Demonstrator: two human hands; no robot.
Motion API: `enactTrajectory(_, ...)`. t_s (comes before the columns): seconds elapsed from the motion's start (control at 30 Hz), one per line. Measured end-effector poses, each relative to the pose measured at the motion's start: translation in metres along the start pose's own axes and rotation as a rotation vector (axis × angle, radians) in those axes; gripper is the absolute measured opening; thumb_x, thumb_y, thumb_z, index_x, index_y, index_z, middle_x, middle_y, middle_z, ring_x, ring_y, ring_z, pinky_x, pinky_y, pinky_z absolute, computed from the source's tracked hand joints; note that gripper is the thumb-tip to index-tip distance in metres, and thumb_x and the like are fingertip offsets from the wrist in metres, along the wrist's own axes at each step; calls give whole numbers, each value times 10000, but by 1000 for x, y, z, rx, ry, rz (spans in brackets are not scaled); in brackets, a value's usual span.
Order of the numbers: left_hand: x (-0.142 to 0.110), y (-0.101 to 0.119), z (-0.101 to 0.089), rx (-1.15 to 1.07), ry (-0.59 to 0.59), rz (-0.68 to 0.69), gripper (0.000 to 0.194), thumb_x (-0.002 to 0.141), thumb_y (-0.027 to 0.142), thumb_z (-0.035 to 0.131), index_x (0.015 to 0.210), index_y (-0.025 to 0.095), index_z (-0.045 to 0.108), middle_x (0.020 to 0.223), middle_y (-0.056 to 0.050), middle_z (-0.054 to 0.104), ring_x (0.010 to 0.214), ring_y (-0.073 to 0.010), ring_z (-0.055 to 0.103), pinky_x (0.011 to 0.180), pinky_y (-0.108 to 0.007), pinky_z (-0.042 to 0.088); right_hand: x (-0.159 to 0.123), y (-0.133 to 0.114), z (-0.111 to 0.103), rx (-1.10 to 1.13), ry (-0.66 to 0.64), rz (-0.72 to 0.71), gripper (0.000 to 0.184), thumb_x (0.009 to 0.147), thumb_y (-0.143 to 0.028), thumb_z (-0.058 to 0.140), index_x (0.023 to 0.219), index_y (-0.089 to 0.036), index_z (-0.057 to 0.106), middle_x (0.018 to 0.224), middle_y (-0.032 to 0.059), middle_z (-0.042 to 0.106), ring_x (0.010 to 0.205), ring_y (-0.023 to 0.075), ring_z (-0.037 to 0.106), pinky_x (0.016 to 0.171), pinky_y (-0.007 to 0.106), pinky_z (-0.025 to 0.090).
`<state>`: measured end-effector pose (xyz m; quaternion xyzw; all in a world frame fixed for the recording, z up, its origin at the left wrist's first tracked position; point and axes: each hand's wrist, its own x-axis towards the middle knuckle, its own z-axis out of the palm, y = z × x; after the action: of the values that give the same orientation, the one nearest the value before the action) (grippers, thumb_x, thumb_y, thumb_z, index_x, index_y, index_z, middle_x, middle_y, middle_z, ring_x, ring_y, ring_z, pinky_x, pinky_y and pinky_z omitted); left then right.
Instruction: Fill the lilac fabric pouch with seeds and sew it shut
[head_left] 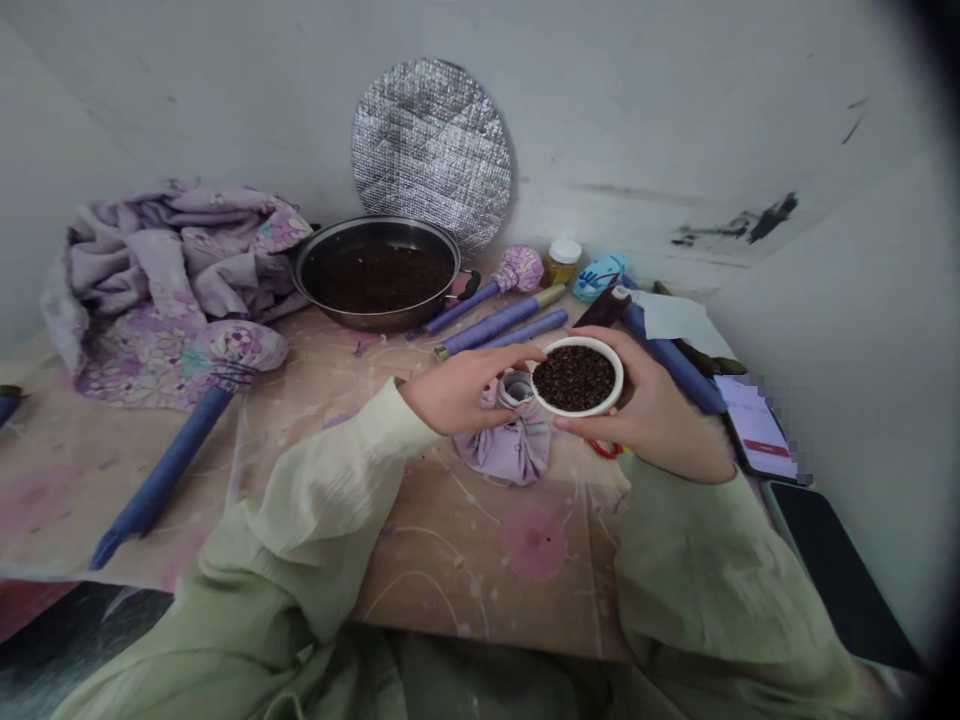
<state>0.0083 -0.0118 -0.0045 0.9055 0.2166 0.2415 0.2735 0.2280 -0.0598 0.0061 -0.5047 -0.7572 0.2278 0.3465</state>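
White and round, a ceramic bowl filled with dark roasted beans was held in the air above a paint-spattered tabletop. Its mouth faced up, tipped slightly toward the wearer, and its round shape showed no long axis. The person's left hand came in from the left, palm down, with its fingers against the bowl's left rim. The right hand cupped the bowl's right side, its thumb across the near rim. Both hands were grasping the one bowl, with the forearms angled inward in pale green sleeves. A lilac fabric bundle lay beneath the bowl. Behind it sat one wide dark metal pan holding more dark beans. Five slender blue-purple wrapped rods lay about the tabletop, and one quilted silver disc leaned against the wall.
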Motion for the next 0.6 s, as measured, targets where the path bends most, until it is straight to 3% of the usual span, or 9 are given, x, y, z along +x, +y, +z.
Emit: enactTrajectory(0.6,0,0,2,-25,12,-25,420,728,170,622,1105,177,437,1067,-73,603,916,-172,610,796,-305,490,1,-8,1,6,-18,27,702,567,-415,772,1179,-267,461,1193,67,534,1124,269,523,969,441,420)
